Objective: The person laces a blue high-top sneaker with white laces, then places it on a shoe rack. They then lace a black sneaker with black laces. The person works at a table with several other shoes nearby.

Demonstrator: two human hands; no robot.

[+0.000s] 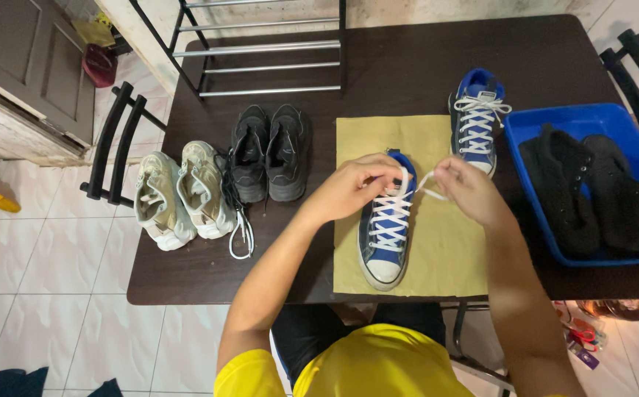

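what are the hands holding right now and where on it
Each hand grips an end of the white shoelace at the top of the blue sneaker on the tan mat: left hand at the left end, right hand pulling the right end.

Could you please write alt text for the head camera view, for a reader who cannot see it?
A person's left hand and right hand pull white laces at the top of a blue sneaker lying on a tan mat on a dark table. Its mate, black and beige pairs, and a blue tray of black boots surround it.
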